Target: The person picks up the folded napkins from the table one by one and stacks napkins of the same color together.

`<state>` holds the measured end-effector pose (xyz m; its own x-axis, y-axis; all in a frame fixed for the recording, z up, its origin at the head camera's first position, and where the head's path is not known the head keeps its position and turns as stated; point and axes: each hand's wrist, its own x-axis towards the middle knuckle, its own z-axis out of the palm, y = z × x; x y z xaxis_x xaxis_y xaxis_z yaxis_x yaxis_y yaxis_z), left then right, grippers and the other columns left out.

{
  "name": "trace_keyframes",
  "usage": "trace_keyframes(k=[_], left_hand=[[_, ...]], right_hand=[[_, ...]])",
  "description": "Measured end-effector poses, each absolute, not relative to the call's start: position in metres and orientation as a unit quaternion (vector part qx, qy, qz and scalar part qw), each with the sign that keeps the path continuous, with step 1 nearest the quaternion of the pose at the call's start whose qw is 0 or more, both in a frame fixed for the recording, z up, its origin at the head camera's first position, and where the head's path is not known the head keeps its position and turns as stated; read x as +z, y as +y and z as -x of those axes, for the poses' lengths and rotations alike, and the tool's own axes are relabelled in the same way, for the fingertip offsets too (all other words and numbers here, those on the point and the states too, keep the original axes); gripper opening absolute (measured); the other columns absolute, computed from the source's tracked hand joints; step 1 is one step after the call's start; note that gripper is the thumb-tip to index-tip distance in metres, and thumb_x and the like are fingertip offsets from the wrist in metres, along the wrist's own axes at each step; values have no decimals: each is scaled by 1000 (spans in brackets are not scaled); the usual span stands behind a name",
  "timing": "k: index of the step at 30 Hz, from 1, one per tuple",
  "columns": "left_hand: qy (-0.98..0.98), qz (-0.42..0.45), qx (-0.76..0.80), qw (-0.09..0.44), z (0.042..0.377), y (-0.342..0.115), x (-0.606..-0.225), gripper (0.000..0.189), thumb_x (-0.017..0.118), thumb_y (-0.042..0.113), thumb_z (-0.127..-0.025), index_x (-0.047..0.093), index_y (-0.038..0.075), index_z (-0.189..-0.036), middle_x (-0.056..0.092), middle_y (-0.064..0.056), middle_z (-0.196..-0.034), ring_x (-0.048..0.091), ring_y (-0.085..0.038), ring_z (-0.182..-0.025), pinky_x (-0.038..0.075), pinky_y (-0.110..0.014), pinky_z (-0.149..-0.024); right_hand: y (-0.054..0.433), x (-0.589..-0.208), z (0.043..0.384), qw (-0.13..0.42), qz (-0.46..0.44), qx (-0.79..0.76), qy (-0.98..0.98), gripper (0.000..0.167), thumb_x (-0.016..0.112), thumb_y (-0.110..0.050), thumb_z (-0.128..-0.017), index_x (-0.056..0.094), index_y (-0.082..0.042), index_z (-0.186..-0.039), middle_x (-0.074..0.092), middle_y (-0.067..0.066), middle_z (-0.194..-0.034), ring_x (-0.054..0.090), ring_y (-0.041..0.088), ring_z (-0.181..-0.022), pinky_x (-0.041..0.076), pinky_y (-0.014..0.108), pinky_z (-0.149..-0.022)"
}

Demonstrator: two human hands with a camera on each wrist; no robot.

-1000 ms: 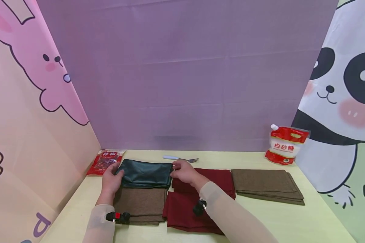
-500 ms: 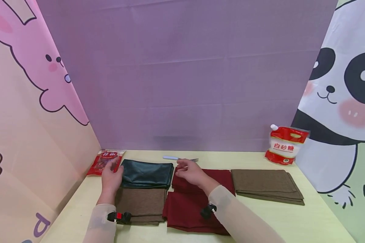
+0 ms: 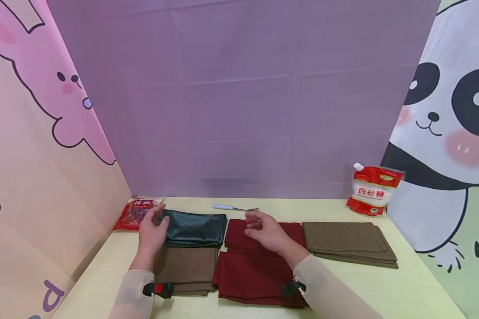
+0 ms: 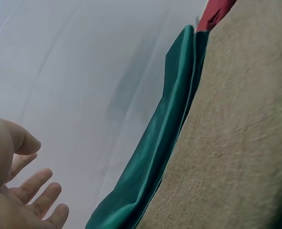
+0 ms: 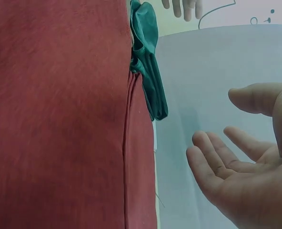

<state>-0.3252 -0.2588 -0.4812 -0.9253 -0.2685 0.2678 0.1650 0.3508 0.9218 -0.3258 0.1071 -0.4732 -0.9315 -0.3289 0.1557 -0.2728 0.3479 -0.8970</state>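
Observation:
A folded dark green, shiny cloth [image 3: 195, 229] lies at the back left of the table, behind a folded brown cloth [image 3: 189, 266]. My left hand [image 3: 152, 228] hovers by the green cloth's left edge, partly covering it, with relaxed fingers and nothing in them. Over the rear one of two folded dark red cloths [image 3: 293, 230] is my right hand [image 3: 266, 230], its fingers loosely bent and holding nothing. The front red cloth [image 3: 251, 274] lies nearer to me. In the right wrist view, the green cloth [image 5: 153, 81] sits beyond the red ones, apart from the hand.
A red packet [image 3: 133, 215] lies at the back left corner. Behind the cloths is a fork [image 3: 227, 207] with a pale handle. Another folded brown cloth [image 3: 345, 239] lies at the right, and a red and white spouted pouch [image 3: 373, 190] stands behind it.
My right hand has drawn away from the green cloth's right edge, moving right over the red cloth. My left hand has let go of the left edge and shifted slightly right. The cloths stay put.

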Motion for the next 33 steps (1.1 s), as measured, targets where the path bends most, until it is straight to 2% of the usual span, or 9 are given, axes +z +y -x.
trace_keyframes(k=[7,15,22,26,29,33], left_hand=[[-802,12,-571,173,317,-245,-479,43,65,10,-104,56,8,-146,55,-20,-148,50,-34,-137,39,-55,-117],[-800,64,-571,172,303,-226,-478,42,67,6,-102,59,7,-143,61,-19,-140,56,-37,-132,45,-57,-109],[-800,97,-571,157,290,-211,-481,53,69,6,-101,49,7,-150,56,-16,-146,55,-41,-131,45,-62,-107],[-804,112,-568,137,283,-205,-483,54,70,7,-101,49,10,-151,54,-14,-149,55,-40,-133,43,-63,-109],[-807,127,-563,126,279,-200,-484,54,71,10,-101,51,12,-150,53,-13,-151,55,-40,-134,42,-63,-110],[-813,134,-554,114,273,-193,-486,53,73,11,-100,53,15,-150,53,-12,-152,54,-39,-135,39,-63,-113]], right_hand=[[128,-472,313,3,190,-509,839,51,73,-9,-99,56,-7,-147,63,9,-139,62,32,-126,52,50,-104],[147,-471,295,-25,181,-485,855,48,77,-10,-96,61,-11,-141,66,5,-135,64,30,-124,52,52,-102],[167,-479,280,-24,178,-489,854,48,76,-10,-97,60,-13,-142,65,8,-137,63,31,-125,53,53,-100],[177,-483,273,-25,166,-499,850,48,77,-10,-96,61,-14,-141,65,6,-135,64,29,-124,52,55,-102],[184,-485,269,-24,171,-509,844,48,77,-9,-96,60,-11,-142,65,9,-135,64,31,-123,53,53,-101],[192,-489,264,-19,170,-513,841,48,77,-10,-96,60,-9,-142,64,12,-135,64,34,-122,54,40,-99]])
